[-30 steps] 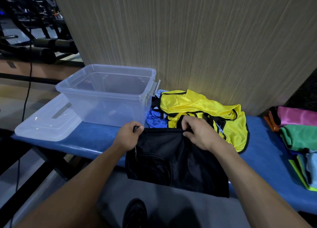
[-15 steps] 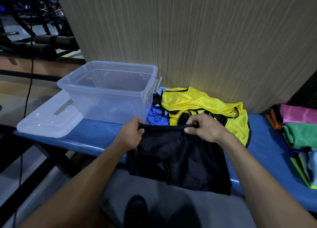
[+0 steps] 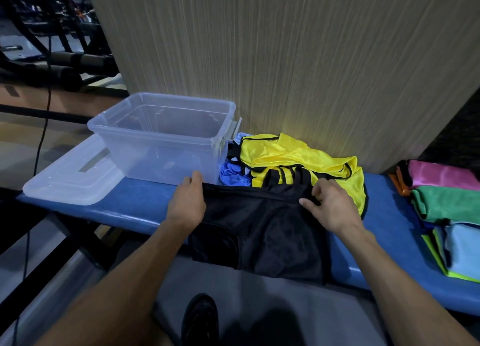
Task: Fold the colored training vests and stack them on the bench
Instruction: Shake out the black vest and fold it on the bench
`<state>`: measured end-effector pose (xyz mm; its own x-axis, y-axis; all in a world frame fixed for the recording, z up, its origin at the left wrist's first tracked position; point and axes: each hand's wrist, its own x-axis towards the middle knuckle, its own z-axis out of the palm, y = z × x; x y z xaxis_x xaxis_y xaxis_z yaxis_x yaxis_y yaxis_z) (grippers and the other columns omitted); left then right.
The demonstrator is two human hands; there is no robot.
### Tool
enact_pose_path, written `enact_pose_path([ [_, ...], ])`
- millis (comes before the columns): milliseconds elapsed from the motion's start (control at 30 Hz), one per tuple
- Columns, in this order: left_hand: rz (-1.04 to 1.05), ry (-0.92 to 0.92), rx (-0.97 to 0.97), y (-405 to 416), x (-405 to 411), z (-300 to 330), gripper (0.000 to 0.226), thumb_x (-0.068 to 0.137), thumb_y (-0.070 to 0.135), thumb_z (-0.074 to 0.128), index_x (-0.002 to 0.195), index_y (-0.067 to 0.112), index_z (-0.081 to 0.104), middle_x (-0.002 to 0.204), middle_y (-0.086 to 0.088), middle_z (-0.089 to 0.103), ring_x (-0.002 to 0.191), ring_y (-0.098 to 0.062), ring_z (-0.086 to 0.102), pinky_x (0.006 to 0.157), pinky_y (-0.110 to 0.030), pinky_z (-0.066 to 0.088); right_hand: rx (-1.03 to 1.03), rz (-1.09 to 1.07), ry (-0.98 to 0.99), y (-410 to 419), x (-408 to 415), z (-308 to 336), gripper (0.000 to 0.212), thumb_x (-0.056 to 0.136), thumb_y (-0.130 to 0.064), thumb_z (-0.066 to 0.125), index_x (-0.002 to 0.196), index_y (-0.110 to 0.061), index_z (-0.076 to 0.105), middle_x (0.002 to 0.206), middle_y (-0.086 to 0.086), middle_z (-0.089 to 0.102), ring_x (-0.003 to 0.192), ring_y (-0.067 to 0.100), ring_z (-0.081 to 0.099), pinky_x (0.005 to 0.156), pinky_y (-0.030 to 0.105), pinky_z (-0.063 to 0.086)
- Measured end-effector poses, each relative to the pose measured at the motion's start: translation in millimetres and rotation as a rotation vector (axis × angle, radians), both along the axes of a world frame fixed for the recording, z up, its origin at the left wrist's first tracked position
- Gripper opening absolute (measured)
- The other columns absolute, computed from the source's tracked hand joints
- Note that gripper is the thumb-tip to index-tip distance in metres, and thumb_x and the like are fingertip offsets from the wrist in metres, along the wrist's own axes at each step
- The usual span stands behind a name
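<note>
The blue bench point(image 3: 124, 210) crossed the middle of the frame. A black vest point(image 3: 262, 231) lay on it at center, hanging over its near edge. The left hand point(image 3: 187, 202) and right hand point(image 3: 330, 208) each pinched its top edge.

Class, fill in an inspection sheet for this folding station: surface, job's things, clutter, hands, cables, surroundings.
Surface: blue padded bench, partly bare.
Job's things: black mesh vest spread over the bench's front edge; crumpled yellow vest and blue vest behind; folded pink, green and light-blue vests at right.
Clutter: empty clear plastic bin, its lid beside it.
Hands: left hand and right hand grip the black vest's top edge.
Cables: black cable hanging at left.
Surroundings: beige ribbed wall; gym equipment.
</note>
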<state>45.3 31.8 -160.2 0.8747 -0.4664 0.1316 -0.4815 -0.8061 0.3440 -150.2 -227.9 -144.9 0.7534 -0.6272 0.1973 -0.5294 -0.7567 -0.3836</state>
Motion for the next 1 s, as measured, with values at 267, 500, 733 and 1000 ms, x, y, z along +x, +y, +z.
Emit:
enact_pose_path([
  [267,-0.687,-0.010,0.004,-20.6,-58.9,7.2,0.051,0.096,0.063,0.046,0.137,0.034,0.047,0.141,0.004,0.043,0.129,-0.020,0.038,0.109,-0.048,0.037,0.456,-0.208,0.083,5.1,-15.5,-2.3,0.063,0.088,-0.062,0.065,0.074,-0.001,0.063,0.080,0.016,0.071,0.075,0.031,0.068,0.076,0.048,0.060],
  [500,-0.667,0.073,0.350,-21.5,-60.4,2.5,0.101,0.079,0.087,0.048,0.159,0.044,0.003,0.168,0.009,-0.005,0.153,-0.024,-0.005,0.124,-0.055,0.005,0.772,-0.263,-0.128,15.4,-14.5,-3.8,0.051,0.082,-0.050,0.080,0.077,-0.002,0.065,0.082,0.017,0.072,0.075,0.025,0.068,0.065,0.035,0.058],
  [733,-0.590,-0.031,0.284,-61.4,-83.5,-9.3,0.075,0.098,0.072,0.024,0.160,0.042,-0.006,0.168,0.006,-0.020,0.154,-0.030,-0.018,0.123,-0.058,-0.006,0.904,-0.254,-0.481,10.9,-17.5,20.6,0.017,0.090,-0.020,0.078,0.080,-0.015,0.065,0.088,0.007,0.074,0.077,0.021,0.069,0.081,0.039,0.058],
  [1000,-0.635,0.005,0.365,-116.1,-109.9,-8.5,0.081,0.092,0.080,0.025,0.159,0.044,-0.003,0.168,0.004,-0.022,0.152,-0.039,-0.023,0.119,-0.065,-0.011,0.946,-0.409,-0.369,-60.1,-90.0,3.2,0.032,0.088,-0.033,0.078,0.099,-0.004,0.071,0.103,0.018,0.076,0.093,0.029,0.072,0.089,0.047,0.059],
])
